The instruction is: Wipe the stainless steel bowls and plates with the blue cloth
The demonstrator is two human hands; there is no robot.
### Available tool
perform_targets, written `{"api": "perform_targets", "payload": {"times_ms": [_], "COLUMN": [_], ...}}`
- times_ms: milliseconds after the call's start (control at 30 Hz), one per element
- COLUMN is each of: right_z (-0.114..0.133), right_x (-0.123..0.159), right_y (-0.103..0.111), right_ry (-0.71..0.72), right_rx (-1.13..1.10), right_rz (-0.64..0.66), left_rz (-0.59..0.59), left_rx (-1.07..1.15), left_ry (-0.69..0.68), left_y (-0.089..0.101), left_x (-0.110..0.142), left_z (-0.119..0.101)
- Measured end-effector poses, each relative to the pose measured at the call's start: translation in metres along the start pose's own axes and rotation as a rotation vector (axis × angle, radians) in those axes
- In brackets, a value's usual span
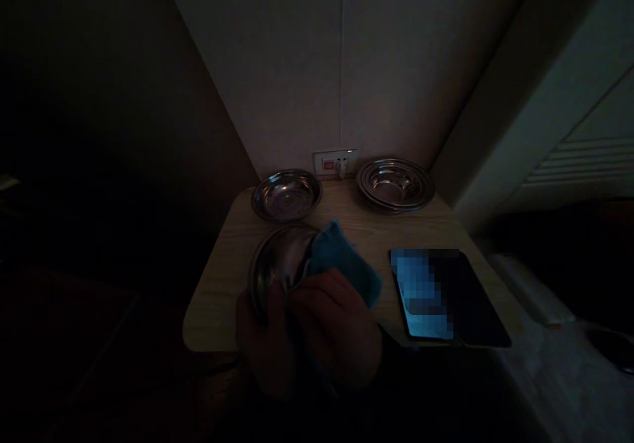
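Dim room, wood-grain table: metal bowl in hand

Our left hand grips the bowl's near-left edge, thumb over it. Our right hand has fingers bunched, nearly closed, on the teal cloth. Bowl sits tilted at the table's near left; we can't tell which face is toward us. Cloth's long axis runs far-left to near-right. Hands hide the bowl's near side; darkness blurs the fingertips.

Blue-teal cloth; pale tabletop, wood-grain pattern; silvery bowls.
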State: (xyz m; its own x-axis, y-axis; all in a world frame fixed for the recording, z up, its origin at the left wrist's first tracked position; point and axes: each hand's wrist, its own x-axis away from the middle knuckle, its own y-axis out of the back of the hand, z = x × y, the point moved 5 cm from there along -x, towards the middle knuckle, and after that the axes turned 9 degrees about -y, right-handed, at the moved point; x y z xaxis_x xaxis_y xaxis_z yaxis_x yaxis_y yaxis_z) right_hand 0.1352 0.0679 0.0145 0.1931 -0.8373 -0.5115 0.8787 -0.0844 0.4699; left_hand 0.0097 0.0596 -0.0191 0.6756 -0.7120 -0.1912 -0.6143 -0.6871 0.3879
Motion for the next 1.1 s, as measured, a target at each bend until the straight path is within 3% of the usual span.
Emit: {"api": "perform_targets", "payload": {"times_ms": [300, 467, 667, 867, 1100], "right_z": [-0.021, -0.02, -0.013, -0.012, -0.01], "right_x": [0.004, -0.006, -0.005, -0.001, -0.017], "right_y": [0.004, 0.007, 0.011, 0.011, 0.005], "right_ry": [-0.111, -0.067, -0.019, -0.007, -0.015], "right_rx": [-0.008, 0.069, 0.238, 0.264, 0.269], "right_rz": [-0.025, 0.023, 0.125, 0.11, 0.05], "left_rz": [-0.061, -0.051, -0.061, -0.05, -0.049], "left_rx": [0.011, 0.012, 0.039, 0.033, 0.001], "left_ry": [-0.009, 0.043, 0.013, 0.013, 0.032], "left_y": [0.004, 0.007, 0.007, 0.005, 0.005], "left_x": [0.003, 0.007, 0.008, 0.008, 0.008], "left_z": [0.006, 0.005, 0.002, 0.005, 0.007]}}
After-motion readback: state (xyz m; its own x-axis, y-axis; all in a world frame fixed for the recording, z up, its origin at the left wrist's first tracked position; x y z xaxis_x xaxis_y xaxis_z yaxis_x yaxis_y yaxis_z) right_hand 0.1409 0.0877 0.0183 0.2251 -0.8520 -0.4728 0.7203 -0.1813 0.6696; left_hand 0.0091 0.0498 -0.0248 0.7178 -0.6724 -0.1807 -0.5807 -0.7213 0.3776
